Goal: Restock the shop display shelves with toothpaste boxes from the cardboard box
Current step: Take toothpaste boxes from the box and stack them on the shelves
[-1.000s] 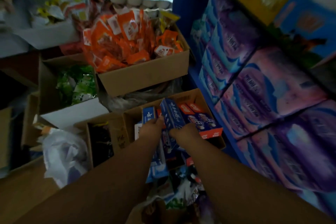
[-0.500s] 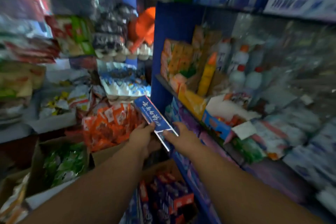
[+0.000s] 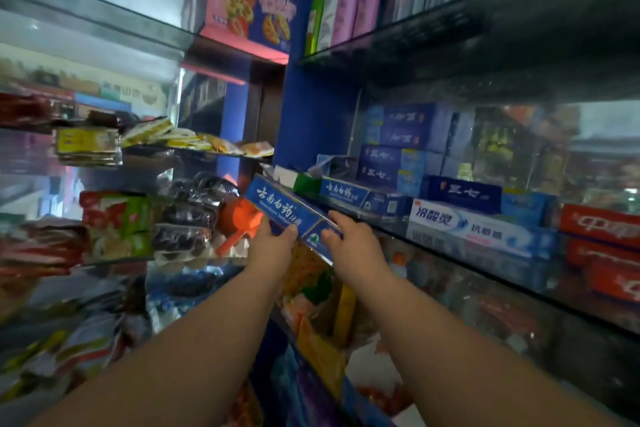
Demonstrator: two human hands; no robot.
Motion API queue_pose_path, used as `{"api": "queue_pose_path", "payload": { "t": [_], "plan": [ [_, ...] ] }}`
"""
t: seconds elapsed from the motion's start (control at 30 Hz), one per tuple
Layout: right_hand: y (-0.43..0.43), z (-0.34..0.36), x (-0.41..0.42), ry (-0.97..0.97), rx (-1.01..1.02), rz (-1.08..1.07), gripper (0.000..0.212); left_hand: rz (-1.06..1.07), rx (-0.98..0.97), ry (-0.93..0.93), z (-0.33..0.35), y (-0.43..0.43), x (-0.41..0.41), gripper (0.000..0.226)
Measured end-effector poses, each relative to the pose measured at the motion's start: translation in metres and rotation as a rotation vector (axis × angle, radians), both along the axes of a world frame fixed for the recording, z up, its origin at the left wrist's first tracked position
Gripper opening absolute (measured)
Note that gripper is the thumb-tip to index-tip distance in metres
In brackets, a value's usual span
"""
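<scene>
Glass shelf (image 3: 388,222): stacked blue toothpaste boxes (image 3: 398,152) at 12 o'clock, white box (image 3: 478,224) and red boxes (image 3: 602,229) toward 3 o'clock.

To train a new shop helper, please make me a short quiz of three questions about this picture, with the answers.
1. True or false: only the left hand holds the blue box.
2. What stands on the upper shelf, above the toothpaste shelf? A) pink bottles B) tins C) shoes
3. What colour are the boxes at the right end of the toothpaste shelf?
Key: 1 false, the right hand holds it too; 2 A; 3 red.
</scene>
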State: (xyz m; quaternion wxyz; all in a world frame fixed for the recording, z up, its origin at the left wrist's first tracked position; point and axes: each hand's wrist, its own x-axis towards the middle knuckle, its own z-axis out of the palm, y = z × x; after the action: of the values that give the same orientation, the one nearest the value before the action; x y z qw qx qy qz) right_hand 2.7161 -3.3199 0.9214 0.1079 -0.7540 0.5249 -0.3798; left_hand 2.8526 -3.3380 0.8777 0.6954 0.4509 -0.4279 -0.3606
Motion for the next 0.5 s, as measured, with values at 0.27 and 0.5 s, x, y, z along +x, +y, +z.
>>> {"api": "queue_pose_path", "payload": {
  "t": [0.27,0.5],
  "plan": [
    [-0.036,0.066,-0.033,0.184,-0.169,-0.203,0.04,-0.042,0.022,-0.6,0.064,-0.031,-0.047,0.058],
    [-0.084,0.054,-0.041,0.434,-0.174,-0.338,0.034,-0.05,0.09,-0.85,0.058,-0.068,-0.06,0.049]
  ]
}}
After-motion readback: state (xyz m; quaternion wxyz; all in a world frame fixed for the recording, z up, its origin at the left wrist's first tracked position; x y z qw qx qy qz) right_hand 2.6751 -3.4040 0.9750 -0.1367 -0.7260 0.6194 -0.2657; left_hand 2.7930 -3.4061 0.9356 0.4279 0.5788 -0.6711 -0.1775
